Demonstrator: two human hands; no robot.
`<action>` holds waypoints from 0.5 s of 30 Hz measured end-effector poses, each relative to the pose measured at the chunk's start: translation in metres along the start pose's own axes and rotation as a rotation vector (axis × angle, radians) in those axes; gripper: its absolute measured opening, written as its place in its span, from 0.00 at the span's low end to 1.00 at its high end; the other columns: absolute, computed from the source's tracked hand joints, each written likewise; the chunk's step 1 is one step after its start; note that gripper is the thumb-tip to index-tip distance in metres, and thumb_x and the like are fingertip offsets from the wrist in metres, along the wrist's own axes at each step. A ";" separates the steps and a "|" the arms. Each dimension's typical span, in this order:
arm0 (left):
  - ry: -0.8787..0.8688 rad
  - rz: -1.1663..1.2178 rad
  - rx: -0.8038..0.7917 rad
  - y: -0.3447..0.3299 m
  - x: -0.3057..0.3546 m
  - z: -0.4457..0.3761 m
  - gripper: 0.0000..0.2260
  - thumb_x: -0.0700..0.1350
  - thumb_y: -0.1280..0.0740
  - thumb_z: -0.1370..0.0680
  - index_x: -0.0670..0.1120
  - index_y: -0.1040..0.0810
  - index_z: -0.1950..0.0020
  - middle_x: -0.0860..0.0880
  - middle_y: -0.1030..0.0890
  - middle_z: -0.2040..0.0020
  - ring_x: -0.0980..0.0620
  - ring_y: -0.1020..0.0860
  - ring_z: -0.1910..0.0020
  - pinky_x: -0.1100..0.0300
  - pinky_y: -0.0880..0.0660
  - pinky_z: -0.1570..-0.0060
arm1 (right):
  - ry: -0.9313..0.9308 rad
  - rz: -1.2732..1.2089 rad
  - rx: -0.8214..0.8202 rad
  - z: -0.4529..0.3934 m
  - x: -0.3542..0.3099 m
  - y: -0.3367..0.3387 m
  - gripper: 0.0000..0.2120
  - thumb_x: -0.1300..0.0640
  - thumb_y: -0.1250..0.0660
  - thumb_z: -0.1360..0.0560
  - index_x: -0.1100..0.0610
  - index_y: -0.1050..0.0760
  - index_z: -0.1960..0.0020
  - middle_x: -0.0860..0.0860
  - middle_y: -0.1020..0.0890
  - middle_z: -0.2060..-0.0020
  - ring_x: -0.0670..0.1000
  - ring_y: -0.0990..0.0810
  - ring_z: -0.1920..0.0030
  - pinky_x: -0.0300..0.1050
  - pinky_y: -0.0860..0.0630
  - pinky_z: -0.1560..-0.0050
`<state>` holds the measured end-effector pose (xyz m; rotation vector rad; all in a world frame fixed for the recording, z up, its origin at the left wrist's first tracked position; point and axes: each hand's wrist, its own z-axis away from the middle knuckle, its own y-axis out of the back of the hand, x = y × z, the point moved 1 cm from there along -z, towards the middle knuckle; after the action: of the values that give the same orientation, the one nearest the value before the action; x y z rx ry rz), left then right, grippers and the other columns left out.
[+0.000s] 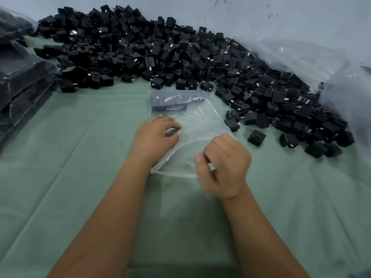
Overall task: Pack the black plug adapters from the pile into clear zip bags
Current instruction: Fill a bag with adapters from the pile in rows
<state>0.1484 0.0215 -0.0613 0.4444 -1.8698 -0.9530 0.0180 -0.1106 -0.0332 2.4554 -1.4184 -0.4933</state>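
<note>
Two hands [188, 149], one zip bag [192, 125]

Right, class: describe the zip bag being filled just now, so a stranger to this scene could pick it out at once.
Start at the big pile of black plug adapters along the wall, then come down onto the green cloth in front of it. The clear zip bag lies flat there between both hands. Unlike the full bags stacked at the left edge, it is nearly empty, with a few adapters at its far end.

Bare green cloth [80, 157] fills the lower frame, hemmed by the adapter pile [160, 53] above and filled bags [18, 77] at left.
</note>
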 end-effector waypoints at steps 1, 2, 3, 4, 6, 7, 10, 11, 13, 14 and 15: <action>0.001 -0.002 0.000 0.000 0.000 0.001 0.13 0.46 0.32 0.24 0.54 0.18 0.39 0.54 0.24 0.32 0.52 0.33 0.28 0.55 0.38 0.29 | -0.069 -0.025 0.081 0.000 0.004 0.004 0.16 0.61 0.40 0.26 0.62 0.33 0.72 0.54 0.34 0.74 0.53 0.38 0.71 0.47 0.41 0.69; 0.003 -0.007 0.003 0.000 0.001 0.001 0.13 0.46 0.32 0.24 0.53 0.18 0.39 0.54 0.24 0.32 0.52 0.33 0.28 0.55 0.38 0.29 | -0.173 -0.045 0.167 -0.001 0.010 0.008 0.14 0.61 0.42 0.25 0.61 0.32 0.70 0.53 0.33 0.72 0.53 0.36 0.69 0.46 0.39 0.67; 0.002 -0.011 0.010 0.000 0.001 0.002 0.13 0.47 0.32 0.24 0.53 0.18 0.39 0.54 0.23 0.32 0.52 0.32 0.28 0.55 0.37 0.29 | -0.296 -0.061 0.264 -0.001 0.018 0.013 0.12 0.61 0.43 0.25 0.60 0.32 0.67 0.51 0.32 0.70 0.53 0.35 0.67 0.44 0.38 0.64; -0.001 -0.011 0.018 0.001 0.002 0.002 0.13 0.47 0.32 0.24 0.53 0.18 0.39 0.54 0.23 0.32 0.52 0.32 0.29 0.55 0.37 0.29 | -0.418 -0.069 0.360 -0.001 0.026 0.017 0.09 0.61 0.43 0.25 0.58 0.31 0.64 0.49 0.31 0.67 0.52 0.33 0.64 0.43 0.37 0.62; -0.012 -0.005 0.037 0.001 0.004 0.003 0.13 0.46 0.31 0.24 0.52 0.18 0.40 0.53 0.22 0.33 0.51 0.30 0.30 0.55 0.36 0.30 | -0.646 -0.042 0.502 0.001 0.044 0.024 0.06 0.60 0.42 0.26 0.57 0.27 0.59 0.45 0.29 0.62 0.51 0.29 0.58 0.44 0.33 0.56; -0.018 -0.013 0.036 0.002 0.005 0.003 0.13 0.46 0.31 0.24 0.52 0.17 0.41 0.53 0.22 0.34 0.51 0.30 0.30 0.56 0.36 0.30 | -0.781 -0.006 0.519 0.002 0.053 0.027 0.06 0.60 0.41 0.26 0.57 0.25 0.55 0.44 0.27 0.59 0.50 0.28 0.54 0.43 0.32 0.52; 0.005 0.015 0.088 0.003 0.006 0.007 0.09 0.44 0.30 0.25 0.52 0.15 0.46 0.53 0.18 0.40 0.51 0.25 0.36 0.57 0.31 0.35 | -1.174 0.314 0.192 0.012 0.079 0.027 0.20 0.59 0.39 0.27 0.53 0.27 0.35 0.50 0.25 0.40 0.54 0.32 0.38 0.42 0.37 0.39; 0.052 0.105 0.145 0.005 0.008 0.012 0.07 0.44 0.30 0.25 0.54 0.15 0.50 0.56 0.17 0.45 0.54 0.21 0.42 0.59 0.27 0.41 | -1.226 0.415 0.012 0.015 0.082 0.026 0.23 0.58 0.39 0.26 0.52 0.30 0.31 0.52 0.27 0.36 0.55 0.34 0.35 0.45 0.38 0.36; 0.135 0.375 0.247 0.013 0.011 0.021 0.09 0.42 0.30 0.25 0.57 0.16 0.56 0.62 0.17 0.54 0.58 0.19 0.56 0.68 0.24 0.54 | -1.192 0.483 -0.173 0.020 0.081 0.023 0.23 0.57 0.38 0.26 0.50 0.30 0.31 0.52 0.25 0.36 0.56 0.33 0.35 0.49 0.38 0.35; 0.132 0.498 0.261 0.016 0.012 0.025 0.10 0.41 0.30 0.25 0.57 0.16 0.58 0.61 0.16 0.57 0.58 0.18 0.58 0.69 0.24 0.56 | -1.152 0.481 -0.186 0.020 0.081 0.022 0.22 0.57 0.37 0.27 0.50 0.29 0.33 0.52 0.24 0.39 0.56 0.32 0.37 0.49 0.37 0.37; 0.112 0.587 0.242 0.019 0.013 0.028 0.11 0.39 0.29 0.25 0.57 0.16 0.58 0.58 0.15 0.59 0.56 0.17 0.58 0.67 0.22 0.56 | -1.126 0.470 -0.176 0.019 0.080 0.021 0.21 0.58 0.36 0.28 0.50 0.27 0.35 0.52 0.23 0.41 0.56 0.31 0.38 0.49 0.35 0.39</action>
<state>0.1201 0.0371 -0.0455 0.0701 -1.8628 -0.3055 0.0304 -0.1917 -0.0552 1.5577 -2.0693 -1.9281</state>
